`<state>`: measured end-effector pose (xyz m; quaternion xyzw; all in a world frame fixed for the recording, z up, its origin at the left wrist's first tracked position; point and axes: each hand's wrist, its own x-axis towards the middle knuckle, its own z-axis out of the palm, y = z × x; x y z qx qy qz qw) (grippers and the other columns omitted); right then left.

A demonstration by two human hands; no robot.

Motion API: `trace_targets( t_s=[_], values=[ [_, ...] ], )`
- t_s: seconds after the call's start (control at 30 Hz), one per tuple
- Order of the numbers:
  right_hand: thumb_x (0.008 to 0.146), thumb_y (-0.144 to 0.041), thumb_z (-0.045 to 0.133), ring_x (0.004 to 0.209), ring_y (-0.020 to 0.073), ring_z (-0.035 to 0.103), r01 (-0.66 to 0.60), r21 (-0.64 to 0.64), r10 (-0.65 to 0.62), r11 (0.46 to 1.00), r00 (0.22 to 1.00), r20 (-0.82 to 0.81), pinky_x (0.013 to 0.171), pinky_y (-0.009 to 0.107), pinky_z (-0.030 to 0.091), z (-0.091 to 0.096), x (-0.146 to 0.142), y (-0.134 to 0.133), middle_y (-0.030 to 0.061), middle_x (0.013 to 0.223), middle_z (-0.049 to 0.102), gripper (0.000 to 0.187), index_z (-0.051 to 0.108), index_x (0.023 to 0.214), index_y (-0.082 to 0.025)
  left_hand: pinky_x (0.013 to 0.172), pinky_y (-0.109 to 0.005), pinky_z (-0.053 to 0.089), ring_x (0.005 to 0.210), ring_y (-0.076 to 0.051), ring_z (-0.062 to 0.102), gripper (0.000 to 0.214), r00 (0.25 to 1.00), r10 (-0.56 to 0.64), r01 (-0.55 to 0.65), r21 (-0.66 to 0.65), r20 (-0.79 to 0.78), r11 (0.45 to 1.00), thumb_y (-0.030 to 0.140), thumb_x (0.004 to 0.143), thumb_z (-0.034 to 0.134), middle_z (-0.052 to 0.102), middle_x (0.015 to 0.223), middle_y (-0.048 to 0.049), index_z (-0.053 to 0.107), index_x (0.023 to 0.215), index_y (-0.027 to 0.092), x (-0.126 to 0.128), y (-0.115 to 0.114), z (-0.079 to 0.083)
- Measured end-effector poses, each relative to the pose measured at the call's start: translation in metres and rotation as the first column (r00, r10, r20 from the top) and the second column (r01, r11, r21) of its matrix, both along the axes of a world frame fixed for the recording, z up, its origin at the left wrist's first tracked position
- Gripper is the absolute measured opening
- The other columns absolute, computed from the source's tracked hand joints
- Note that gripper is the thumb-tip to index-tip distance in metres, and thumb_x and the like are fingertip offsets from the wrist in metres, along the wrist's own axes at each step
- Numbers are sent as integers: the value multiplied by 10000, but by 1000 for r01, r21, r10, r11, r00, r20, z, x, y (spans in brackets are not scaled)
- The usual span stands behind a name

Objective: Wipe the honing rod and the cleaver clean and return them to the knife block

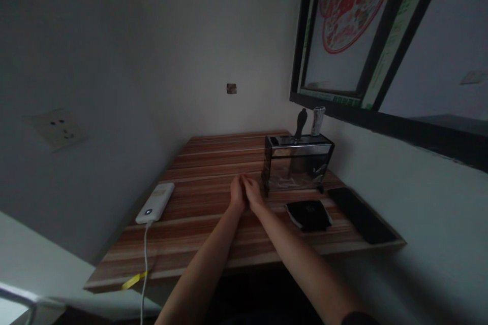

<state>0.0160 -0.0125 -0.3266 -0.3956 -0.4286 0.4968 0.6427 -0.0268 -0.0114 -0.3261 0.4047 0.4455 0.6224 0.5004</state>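
My left hand (237, 194) and my right hand (251, 192) rest together on the striped wooden table (206, 172). Their inner sides touch, with the fingers closed and pointing away from me. No object shows in either one; the space between the palms is hidden. Just beyond my right hand, on the right, stands a knife holder (299, 162) with clear sides and a dark frame. A dark-handled knife (301, 123) and another, pale wrapped handle (317, 121) stick up from its top. Nearer my right forearm lies a small black cloth-like item (308, 215).
A white power bank (156, 203) with a white cable (145, 254) lies at the table's left edge, near a yellow strip (133, 281). A flat dark slab, perhaps a phone (360, 214), is at the right edge. Walls border the table; a dark-framed panel (343, 96) hangs at right.
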Motion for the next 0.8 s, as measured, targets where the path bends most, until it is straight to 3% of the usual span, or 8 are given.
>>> trace_targets(
  t_s=[0.1, 0.23, 0.47, 0.8],
  values=[
    [738, -390, 560, 689, 200, 614, 34, 3, -34, 999, 999, 33, 686, 297, 458, -16, 5, 3, 13, 573, 649, 240, 623, 613, -195, 834, -415, 532, 990, -210, 613, 319, 995, -29, 31, 14, -99, 999, 324, 910, 564, 594, 1174, -87, 558, 1180, 154, -2, 2, -7],
    [754, -322, 522, 799, 218, 633, 38, 19, -39, 999, 996, 79, 774, 313, 464, -22, 5, 8, 26, 652, 685, 203, 657, 683, -189, 840, -419, 529, 997, -212, 611, 321, 981, -38, 48, 47, -188, 998, 325, 910, 564, 591, 1181, -88, 557, 1183, 156, -5, 6, -8],
    [770, -281, 485, 812, 215, 637, 35, 44, -40, 998, 994, 106, 773, 307, 474, -26, 3, 14, 40, 709, 701, 214, 667, 741, -172, 841, -421, 529, 1000, -214, 610, 327, 964, -26, 53, 95, -264, 994, 326, 909, 565, 589, 1184, -89, 554, 1188, 155, -8, 10, -11],
    [779, -301, 486, 795, 214, 634, 30, 53, -36, 998, 991, 127, 768, 314, 478, -30, 3, 17, 40, 696, 700, 217, 643, 680, -188, 841, -417, 530, 995, -212, 611, 318, 955, -34, 68, 105, -296, 992, 328, 912, 560, 592, 1181, -87, 559, 1181, 158, -9, 11, -12]
  ],
)
